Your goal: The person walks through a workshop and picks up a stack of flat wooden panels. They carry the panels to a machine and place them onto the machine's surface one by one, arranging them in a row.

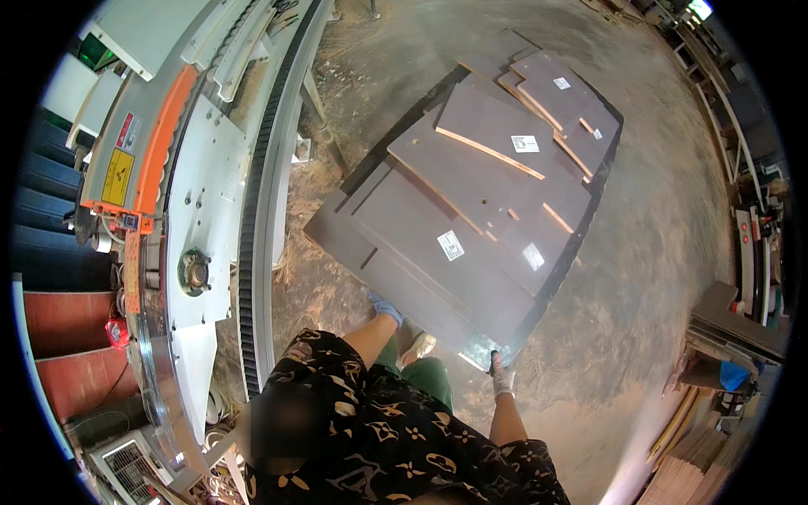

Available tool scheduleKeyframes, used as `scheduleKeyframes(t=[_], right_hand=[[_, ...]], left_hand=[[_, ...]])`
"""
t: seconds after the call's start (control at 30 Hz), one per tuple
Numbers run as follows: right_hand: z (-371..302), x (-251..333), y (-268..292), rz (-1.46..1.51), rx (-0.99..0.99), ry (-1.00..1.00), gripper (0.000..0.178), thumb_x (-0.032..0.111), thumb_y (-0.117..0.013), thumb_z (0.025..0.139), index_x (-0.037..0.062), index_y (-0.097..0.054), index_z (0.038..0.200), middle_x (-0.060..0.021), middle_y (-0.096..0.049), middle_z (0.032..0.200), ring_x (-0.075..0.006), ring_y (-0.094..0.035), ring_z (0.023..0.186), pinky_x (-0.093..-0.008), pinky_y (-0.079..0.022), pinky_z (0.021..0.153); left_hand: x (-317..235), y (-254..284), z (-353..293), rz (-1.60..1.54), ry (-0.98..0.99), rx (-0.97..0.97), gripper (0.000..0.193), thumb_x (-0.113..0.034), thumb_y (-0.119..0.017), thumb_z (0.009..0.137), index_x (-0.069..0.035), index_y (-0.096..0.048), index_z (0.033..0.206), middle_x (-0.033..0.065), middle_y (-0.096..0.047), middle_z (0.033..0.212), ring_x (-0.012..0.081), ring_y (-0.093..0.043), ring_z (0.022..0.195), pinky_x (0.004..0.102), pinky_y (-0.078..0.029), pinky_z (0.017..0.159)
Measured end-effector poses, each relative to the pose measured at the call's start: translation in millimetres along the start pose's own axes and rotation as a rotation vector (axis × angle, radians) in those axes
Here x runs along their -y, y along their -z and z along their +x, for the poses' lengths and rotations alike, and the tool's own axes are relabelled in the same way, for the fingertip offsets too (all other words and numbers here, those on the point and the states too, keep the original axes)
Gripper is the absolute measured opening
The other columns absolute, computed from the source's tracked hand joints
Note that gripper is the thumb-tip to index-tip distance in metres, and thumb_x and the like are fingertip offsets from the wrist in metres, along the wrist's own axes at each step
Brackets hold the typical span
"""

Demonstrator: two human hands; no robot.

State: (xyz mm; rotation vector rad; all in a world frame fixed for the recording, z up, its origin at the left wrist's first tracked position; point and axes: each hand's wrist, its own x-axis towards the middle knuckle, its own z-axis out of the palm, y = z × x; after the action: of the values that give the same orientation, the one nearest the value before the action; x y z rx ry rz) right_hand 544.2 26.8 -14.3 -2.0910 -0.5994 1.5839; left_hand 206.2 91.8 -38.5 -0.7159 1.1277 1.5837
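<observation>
A large dark grey board (404, 307) extends away from me at a slant, with several cut grey panels (480, 160) lying loosely over it. Some panels show bare wood-coloured edges, and white labels (450, 245) are stuck on several. My left hand (386, 310), in a blue glove, is at the near left edge of the board, its fingers partly hidden by it. At the near right corner, my right hand (501, 377), in a pale glove with a dark thumb, grips the edge, thumb on top and fingers hidden below. A shiny, light patch (478, 351) shows beside that thumb.
Along the left runs a long machine with an orange guard (167, 126), a white side plate (200, 185) and a black ribbed rail (261, 194). The concrete floor (656, 227) is dusty. Board offcuts (694, 463) and shelving (715, 118) line the right.
</observation>
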Motion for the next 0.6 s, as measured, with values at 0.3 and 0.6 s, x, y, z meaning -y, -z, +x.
scheduleKeyframes(t=[0.3,0.6], right_hand=[[-36,8,55,-0.088,0.048,-0.069,0.061,0.049,-0.068,0.071,-0.0032,-0.055,0.099,-0.0075,-0.06,0.086,-0.015,-0.055,0.071,-0.0302,-0.046,0.062],[-19,-17,133,-0.396,0.017,-0.046,0.068,0.046,-0.066,0.07,0.0024,-0.049,0.119,-0.0195,-0.059,0.106,-0.0331,-0.058,0.095,-0.0375,-0.044,0.082]], left_hand=[[24,14,-108,0.293,0.259,-0.206,0.048,-0.056,-0.038,0.084,-0.011,-0.054,0.091,0.0049,-0.055,0.077,0.0234,-0.049,0.064,0.0428,-0.046,0.066],[48,-11,-232,0.721,0.439,-0.471,0.044,-0.053,-0.044,0.083,-0.011,-0.057,0.085,0.0049,-0.056,0.064,0.0237,-0.049,0.052,0.042,-0.048,0.064]])
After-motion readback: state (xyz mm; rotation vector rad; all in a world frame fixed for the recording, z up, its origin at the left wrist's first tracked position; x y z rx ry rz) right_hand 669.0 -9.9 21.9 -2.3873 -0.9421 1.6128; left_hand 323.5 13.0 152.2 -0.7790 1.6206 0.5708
